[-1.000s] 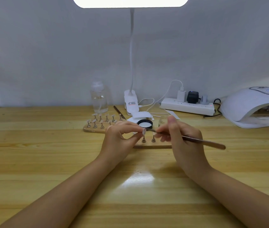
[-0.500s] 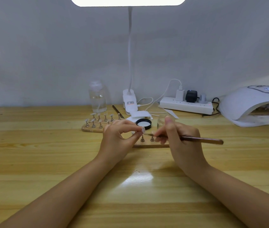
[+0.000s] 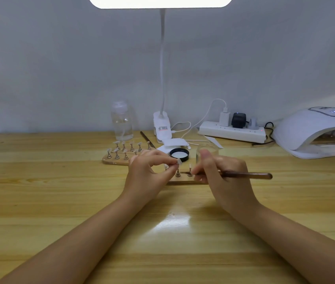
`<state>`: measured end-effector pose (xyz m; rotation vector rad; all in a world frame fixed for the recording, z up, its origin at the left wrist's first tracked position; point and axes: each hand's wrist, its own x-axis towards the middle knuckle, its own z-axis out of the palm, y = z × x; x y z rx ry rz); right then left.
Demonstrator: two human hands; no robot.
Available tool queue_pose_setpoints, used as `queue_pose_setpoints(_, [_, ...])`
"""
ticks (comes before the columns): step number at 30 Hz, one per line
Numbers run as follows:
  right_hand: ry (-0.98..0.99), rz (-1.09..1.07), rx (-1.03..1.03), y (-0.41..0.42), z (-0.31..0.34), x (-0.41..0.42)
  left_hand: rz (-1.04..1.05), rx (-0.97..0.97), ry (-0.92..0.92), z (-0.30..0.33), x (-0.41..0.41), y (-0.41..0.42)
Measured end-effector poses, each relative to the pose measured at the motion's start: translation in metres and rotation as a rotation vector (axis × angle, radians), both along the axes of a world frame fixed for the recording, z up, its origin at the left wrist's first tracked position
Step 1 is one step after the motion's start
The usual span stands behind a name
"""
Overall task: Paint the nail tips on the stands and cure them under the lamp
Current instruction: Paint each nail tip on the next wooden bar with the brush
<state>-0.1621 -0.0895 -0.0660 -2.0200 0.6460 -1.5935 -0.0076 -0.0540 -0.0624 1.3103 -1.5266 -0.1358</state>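
Painting stage, curing not begun. Left hand (image 3: 148,173) pinches one nail tip (image 3: 179,161) above the near board (image 3: 183,182) at mid-bench. Right hand (image 3: 222,177) grips the brush (image 3: 246,175). Further tips on stands (image 3: 124,149) wait behind; curing lamp (image 3: 314,130) sits at the bench's right edge.

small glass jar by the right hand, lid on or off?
Off. The glass jar stands open-topped behind the right hand; its black lid lies beside it on the table, white liner up.
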Motion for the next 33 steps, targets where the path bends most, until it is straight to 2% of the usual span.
queue_pose_setpoints(3, [0.035, -0.036, -0.137, -0.0012, 0.0026, 0.0009, -0.001, 0.004, -0.001, 0.0001, 0.0002, 0.0005])
queue_pose_setpoints(6, [0.020, -0.014, -0.082, -0.0011, -0.0003, -0.0001, -0.001, 0.011, 0.001, 0.0012, 0.0000, 0.0015])
queue_pose_setpoints(10, [0.052, -0.065, -0.203, -0.0027, 0.0003, -0.0001, -0.005, 0.012, 0.004, 0.0007, 0.0001, 0.0010])
queue_pose_setpoints(14, [0.031, -0.030, -0.141, -0.0028, -0.0015, -0.0006, 0.001, 0.011, 0.004, 0.0012, -0.0004, 0.0016])
queue_pose_setpoints(18, [0.060, -0.052, -0.241, -0.0027, -0.0003, -0.0003, -0.001, 0.013, 0.021, 0.0013, -0.0002, 0.0015])
queue_pose_setpoints(22, [0.059, -0.037, -0.182, -0.0029, -0.0026, -0.0005, 0.000, 0.020, 0.020, 0.0016, -0.0007, 0.0026])
queue_pose_setpoints(26, [0.079, -0.060, -0.287, -0.0046, -0.0002, -0.0001, -0.002, 0.024, 0.021, 0.0014, -0.0001, 0.0031])
queue_pose_setpoints(30, [0.094, -0.061, -0.240, -0.0053, -0.0026, -0.0011, 0.002, 0.015, 0.029, 0.0025, -0.0018, 0.0029])
queue_pose_setpoints(33, [0.100, -0.071, -0.319, -0.0056, -0.0010, -0.0012, 0.003, 0.015, 0.034, 0.0023, -0.0014, 0.0025])
